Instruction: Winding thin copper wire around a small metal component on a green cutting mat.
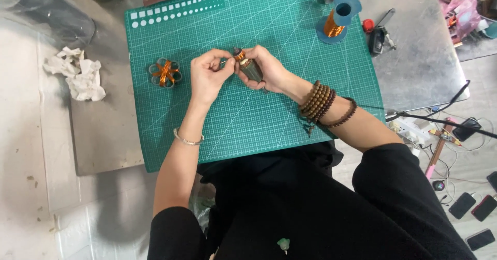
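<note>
Right hand (pixel 269 71) clamps the dark grey cylindrical core with copper-orange winding (pixel 247 66) steady mid-mat while left hand (pixel 208 73) pinches at its tip, likely a wire end; finished copper-wound ring cluster (pixel 164 72) parked at 9 o'clock, blue wire spool (pixel 337 17) at 1 o'clock on green cutting mat (pixel 259 120).

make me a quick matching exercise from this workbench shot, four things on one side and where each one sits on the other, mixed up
Things:
1. flower-shaped piece wound with copper wire
2. blue spool of copper wire
3. crumpled white paper
4. dark cylindrical part with copper windings

Places:
A. off the green cutting mat, on the table to its left
B. held between the left hand and right hand
C. on the mat's left part, lying untouched
D. on the mat's far right corner

Pairs: 1-C, 2-D, 3-A, 4-B
</note>
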